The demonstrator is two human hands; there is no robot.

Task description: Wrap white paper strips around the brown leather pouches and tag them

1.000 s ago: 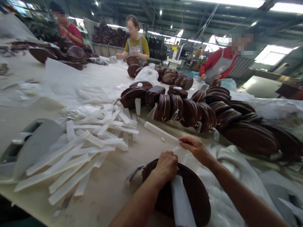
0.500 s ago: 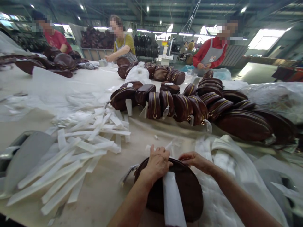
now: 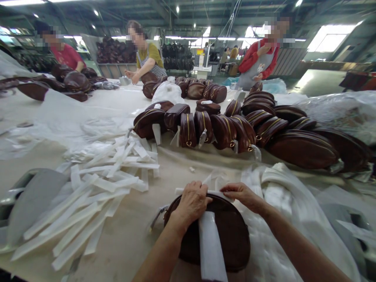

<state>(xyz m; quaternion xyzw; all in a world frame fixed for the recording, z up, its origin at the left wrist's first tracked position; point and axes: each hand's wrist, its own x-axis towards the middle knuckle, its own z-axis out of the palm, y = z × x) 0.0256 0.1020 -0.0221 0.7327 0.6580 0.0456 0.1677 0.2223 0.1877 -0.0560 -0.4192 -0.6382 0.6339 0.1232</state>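
Observation:
A dark brown oval bag point(image 3: 235, 235) lies on the table in front of me, with a white strip point(image 3: 212, 246) running down over its face. My left hand point(image 3: 194, 199) is closed on the bag's top edge, left of the strip. Just behind the bag's upper rim, my right hand point(image 3: 242, 196) pinches a thin white strip point(image 3: 219, 193) that stretches along the top edge. A wrapped zipper pull point(image 3: 158, 216) sticks out at the bag's left side.
Loose white strips point(image 3: 96, 196) are heaped on the left, beside a grey dispenser point(image 3: 38, 207). Rows of brown bags point(image 3: 223, 129) stand across the middle. White foam sheeting point(image 3: 282, 199) lies at the right. Three people stand behind the table.
More of the thin white strip shows behind the bag's top edge. Both hands remain at the bag. The person at the back right has raised one hand towards the chest.

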